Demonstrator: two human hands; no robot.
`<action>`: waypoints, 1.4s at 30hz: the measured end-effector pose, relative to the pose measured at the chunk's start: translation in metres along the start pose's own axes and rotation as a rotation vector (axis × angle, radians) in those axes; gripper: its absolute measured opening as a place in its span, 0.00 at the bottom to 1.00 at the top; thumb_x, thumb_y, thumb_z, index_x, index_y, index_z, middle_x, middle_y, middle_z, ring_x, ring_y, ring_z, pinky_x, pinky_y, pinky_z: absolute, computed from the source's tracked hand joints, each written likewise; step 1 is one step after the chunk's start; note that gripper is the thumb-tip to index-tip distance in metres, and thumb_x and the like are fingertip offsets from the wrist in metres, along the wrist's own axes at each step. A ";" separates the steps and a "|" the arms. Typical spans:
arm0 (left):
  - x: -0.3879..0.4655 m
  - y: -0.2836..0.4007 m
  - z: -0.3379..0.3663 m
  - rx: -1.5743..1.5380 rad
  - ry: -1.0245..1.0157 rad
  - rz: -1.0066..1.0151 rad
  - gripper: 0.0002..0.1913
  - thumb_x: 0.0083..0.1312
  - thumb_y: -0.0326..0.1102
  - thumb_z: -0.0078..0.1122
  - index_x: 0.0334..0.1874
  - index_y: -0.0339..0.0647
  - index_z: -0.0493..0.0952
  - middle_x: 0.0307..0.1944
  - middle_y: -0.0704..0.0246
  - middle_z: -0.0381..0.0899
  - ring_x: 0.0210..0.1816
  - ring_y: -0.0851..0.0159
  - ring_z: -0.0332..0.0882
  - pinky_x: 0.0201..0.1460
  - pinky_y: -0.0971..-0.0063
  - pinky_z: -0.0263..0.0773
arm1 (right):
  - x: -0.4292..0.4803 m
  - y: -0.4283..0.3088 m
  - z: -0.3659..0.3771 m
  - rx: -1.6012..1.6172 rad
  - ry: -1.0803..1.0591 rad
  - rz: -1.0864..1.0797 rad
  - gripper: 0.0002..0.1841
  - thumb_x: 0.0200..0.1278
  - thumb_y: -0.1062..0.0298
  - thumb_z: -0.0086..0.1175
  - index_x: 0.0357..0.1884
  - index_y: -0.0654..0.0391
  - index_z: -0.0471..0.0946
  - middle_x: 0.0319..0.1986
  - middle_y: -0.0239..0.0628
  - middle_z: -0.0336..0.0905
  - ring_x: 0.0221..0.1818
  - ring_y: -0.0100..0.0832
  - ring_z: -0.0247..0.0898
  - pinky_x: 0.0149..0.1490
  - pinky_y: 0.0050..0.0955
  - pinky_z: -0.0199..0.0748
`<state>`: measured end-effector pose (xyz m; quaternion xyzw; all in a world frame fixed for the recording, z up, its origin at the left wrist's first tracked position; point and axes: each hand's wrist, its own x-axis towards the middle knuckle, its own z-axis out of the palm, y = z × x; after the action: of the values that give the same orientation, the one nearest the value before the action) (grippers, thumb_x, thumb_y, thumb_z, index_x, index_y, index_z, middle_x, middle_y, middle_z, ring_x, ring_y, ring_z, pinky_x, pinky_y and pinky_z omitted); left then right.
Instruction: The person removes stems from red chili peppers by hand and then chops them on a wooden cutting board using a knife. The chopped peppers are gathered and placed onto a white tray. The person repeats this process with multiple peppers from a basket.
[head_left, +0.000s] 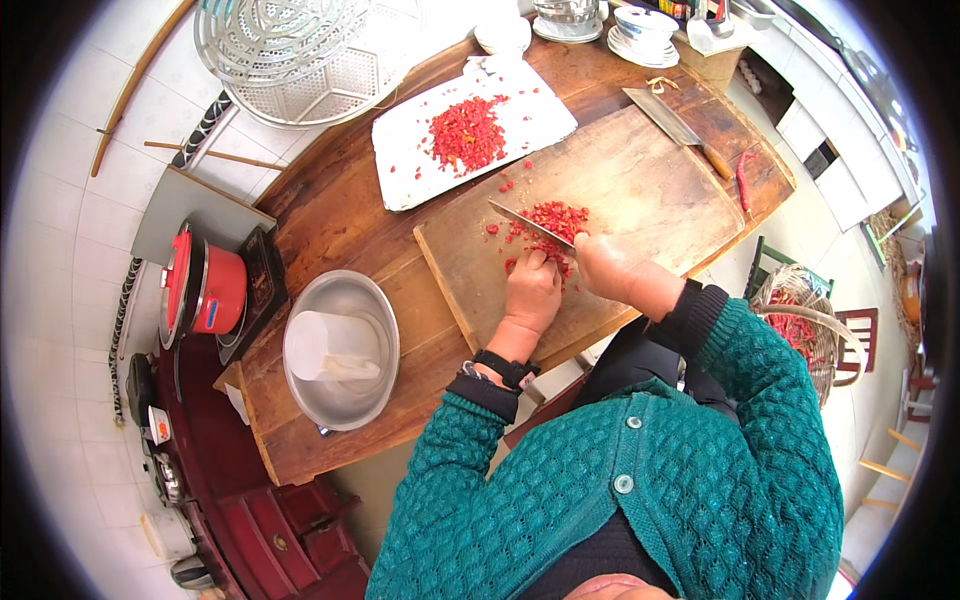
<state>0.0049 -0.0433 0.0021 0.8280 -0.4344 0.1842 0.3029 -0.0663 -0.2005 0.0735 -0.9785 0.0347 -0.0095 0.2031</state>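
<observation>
On a wooden cutting board (637, 165), a heap of chopped red chili peppers (559, 217) lies beside and under a knife blade (525, 222). My right hand (606, 266) is closed around this knife, its handle hidden in the fist. My left hand (535, 289) is just left of the blade, fingers curled down on red chili pieces at the near side of the heap. Beyond the board a white tray (405, 157) bears a pile of chopped red chilies (469, 135). A cleaver with a wooden handle (679, 127) rests at the board's far right corner, near one whole red chili (743, 182).
A metal basin (388, 330) holding a white plastic scoop (330, 346) stands left on the wooden table (322, 217). Further left is a red pot (221, 289) by a black cooker. Stacked bowls line the far edge. A wicker basket (821, 371) with red chilies is at right.
</observation>
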 end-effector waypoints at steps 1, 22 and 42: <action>-0.001 -0.001 0.000 -0.002 -0.014 -0.015 0.02 0.54 0.26 0.62 0.29 0.39 0.80 0.36 0.65 0.79 0.37 0.54 0.79 0.41 0.64 0.76 | -0.006 0.000 0.000 0.010 0.005 -0.015 0.04 0.55 0.70 0.55 0.29 0.60 0.76 0.24 0.54 0.80 0.30 0.54 0.80 0.35 0.48 0.77; 0.000 -0.006 -0.005 -0.121 -0.028 -0.008 0.03 0.55 0.24 0.59 0.30 0.39 0.80 0.37 0.66 0.80 0.38 0.55 0.78 0.42 0.64 0.76 | 0.025 -0.017 0.010 0.036 -0.194 0.066 0.08 0.52 0.70 0.58 0.30 0.65 0.82 0.30 0.55 0.82 0.37 0.53 0.81 0.41 0.47 0.78; -0.013 -0.004 -0.027 -0.042 -0.051 -0.305 0.26 0.54 0.39 0.70 0.51 0.31 0.75 0.49 0.51 0.75 0.51 0.44 0.72 0.55 0.57 0.70 | 0.013 -0.015 0.022 0.046 0.023 0.007 0.06 0.57 0.70 0.53 0.30 0.63 0.76 0.24 0.57 0.79 0.32 0.55 0.80 0.38 0.48 0.78</action>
<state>-0.0004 -0.0157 0.0134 0.8823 -0.3149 0.1060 0.3335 -0.0521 -0.1790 0.0589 -0.9732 0.0403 -0.0208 0.2253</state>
